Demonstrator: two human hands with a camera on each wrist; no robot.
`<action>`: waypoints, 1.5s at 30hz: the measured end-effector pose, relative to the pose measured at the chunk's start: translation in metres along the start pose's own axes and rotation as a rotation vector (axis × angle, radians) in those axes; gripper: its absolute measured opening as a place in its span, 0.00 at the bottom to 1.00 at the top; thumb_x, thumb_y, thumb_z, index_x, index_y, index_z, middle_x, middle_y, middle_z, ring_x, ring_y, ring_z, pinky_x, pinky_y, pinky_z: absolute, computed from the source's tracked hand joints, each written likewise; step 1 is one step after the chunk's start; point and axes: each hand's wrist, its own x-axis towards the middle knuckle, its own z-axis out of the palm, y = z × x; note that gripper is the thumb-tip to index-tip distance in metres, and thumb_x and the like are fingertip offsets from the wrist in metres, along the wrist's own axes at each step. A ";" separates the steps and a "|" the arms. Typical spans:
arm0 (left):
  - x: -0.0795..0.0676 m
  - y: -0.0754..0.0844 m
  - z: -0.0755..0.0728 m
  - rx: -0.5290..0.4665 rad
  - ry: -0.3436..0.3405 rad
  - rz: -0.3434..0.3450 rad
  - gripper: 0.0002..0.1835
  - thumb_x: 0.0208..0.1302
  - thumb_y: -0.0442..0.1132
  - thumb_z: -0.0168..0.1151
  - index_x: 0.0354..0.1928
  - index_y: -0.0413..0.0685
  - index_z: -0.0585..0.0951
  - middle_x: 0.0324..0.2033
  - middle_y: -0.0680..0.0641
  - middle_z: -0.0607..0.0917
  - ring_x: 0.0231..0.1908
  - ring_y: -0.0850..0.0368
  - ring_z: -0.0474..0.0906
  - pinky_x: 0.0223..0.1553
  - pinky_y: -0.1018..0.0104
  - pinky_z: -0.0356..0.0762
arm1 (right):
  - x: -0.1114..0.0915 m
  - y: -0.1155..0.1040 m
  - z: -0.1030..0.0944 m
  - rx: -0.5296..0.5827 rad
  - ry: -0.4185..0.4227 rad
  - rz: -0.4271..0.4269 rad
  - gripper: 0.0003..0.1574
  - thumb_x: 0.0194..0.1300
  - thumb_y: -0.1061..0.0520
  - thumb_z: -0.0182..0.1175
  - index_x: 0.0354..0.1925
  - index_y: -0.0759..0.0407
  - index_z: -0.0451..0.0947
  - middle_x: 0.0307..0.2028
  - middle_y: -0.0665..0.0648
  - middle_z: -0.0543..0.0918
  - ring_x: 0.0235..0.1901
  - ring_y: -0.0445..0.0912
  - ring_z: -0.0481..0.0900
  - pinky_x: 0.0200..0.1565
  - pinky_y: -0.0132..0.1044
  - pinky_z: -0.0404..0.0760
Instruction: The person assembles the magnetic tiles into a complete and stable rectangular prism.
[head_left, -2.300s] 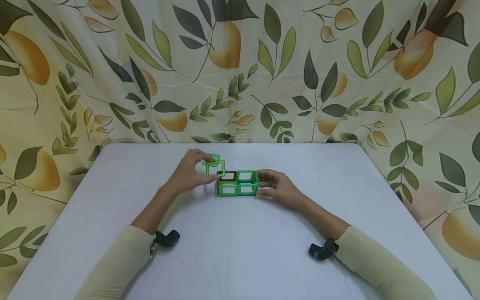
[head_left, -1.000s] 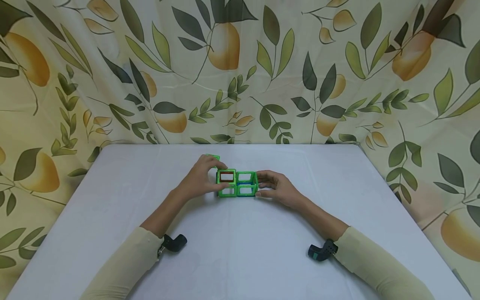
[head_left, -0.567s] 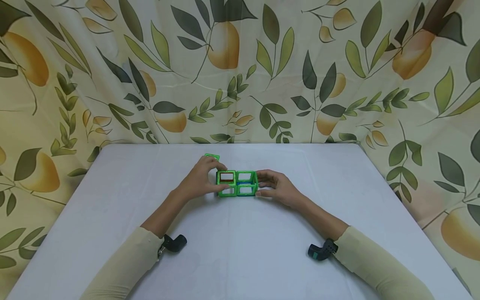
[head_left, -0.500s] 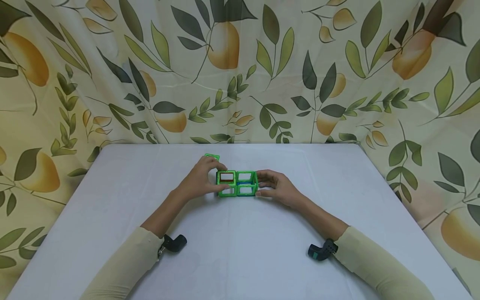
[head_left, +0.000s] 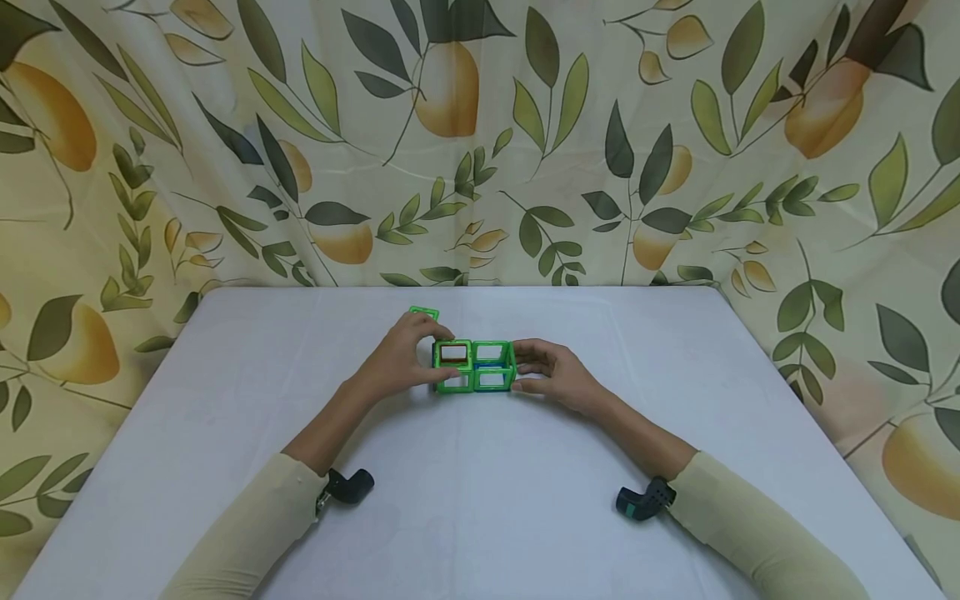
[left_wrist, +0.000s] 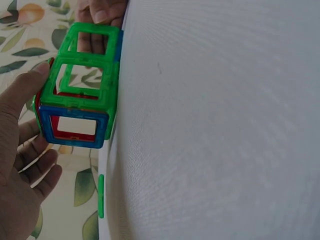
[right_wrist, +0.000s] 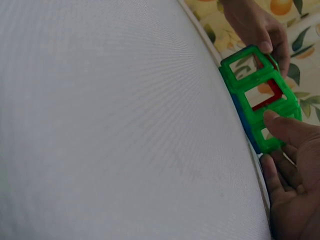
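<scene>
A low box of magnetic tiles, with mostly green square frames plus red and blue ones, stands at the middle of the table. My left hand grips its left end, thumb at the front and index finger at the back of the upper left green tile. In the left wrist view, the left thumb lies on the upper edge above a blue end tile; the other fingers are spread behind. My right hand holds the right end between thumb and fingers. Red tiles show through the green frames in the right wrist view.
A loose green tile lies behind my left hand, partly hidden by it. The white table has its far edge close behind the box, against a fruit-patterned curtain. A black wrist camera sits on each wrist.
My left hand has moved right and brought a green square tile from above the box's left end onto its upper left, over the red frame. My right hand has stayed put.
</scene>
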 end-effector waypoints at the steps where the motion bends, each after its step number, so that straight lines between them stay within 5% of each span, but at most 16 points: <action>1: 0.000 0.000 0.000 0.000 0.000 -0.001 0.27 0.53 0.47 0.85 0.53 0.45 0.87 0.52 0.47 0.82 0.60 0.49 0.72 0.65 0.47 0.72 | 0.000 0.000 0.000 -0.002 0.000 0.000 0.41 0.61 0.69 0.75 0.69 0.70 0.72 0.62 0.67 0.79 0.57 0.58 0.81 0.60 0.40 0.80; 6: 0.001 0.000 -0.001 -0.010 0.006 0.003 0.28 0.58 0.49 0.82 0.57 0.43 0.86 0.53 0.44 0.83 0.60 0.48 0.72 0.65 0.45 0.72 | 0.000 0.000 0.000 -0.007 0.001 0.000 0.41 0.61 0.68 0.75 0.69 0.70 0.71 0.62 0.68 0.79 0.58 0.58 0.81 0.61 0.42 0.80; 15: 0.000 -0.002 -0.003 -0.051 0.048 -0.014 0.20 0.80 0.48 0.58 0.63 0.44 0.82 0.61 0.45 0.82 0.62 0.48 0.71 0.62 0.46 0.73 | 0.000 0.001 -0.001 -0.011 -0.003 -0.004 0.41 0.61 0.67 0.75 0.70 0.69 0.71 0.63 0.67 0.79 0.57 0.56 0.81 0.60 0.41 0.80; 27: 0.003 -0.014 -0.005 -0.092 0.091 -0.044 0.18 0.83 0.40 0.50 0.63 0.41 0.82 0.59 0.43 0.82 0.60 0.46 0.72 0.60 0.47 0.72 | -0.001 0.001 0.000 -0.004 -0.002 0.002 0.40 0.61 0.68 0.75 0.69 0.68 0.72 0.62 0.65 0.80 0.59 0.57 0.81 0.60 0.41 0.80; 45: 0.018 -0.050 -0.013 -0.025 0.140 -0.162 0.25 0.65 0.35 0.74 0.63 0.37 0.82 0.62 0.37 0.80 0.62 0.39 0.68 0.60 0.44 0.71 | 0.000 0.002 -0.001 -0.011 0.001 -0.018 0.40 0.61 0.68 0.75 0.69 0.67 0.73 0.62 0.64 0.80 0.59 0.56 0.80 0.60 0.40 0.80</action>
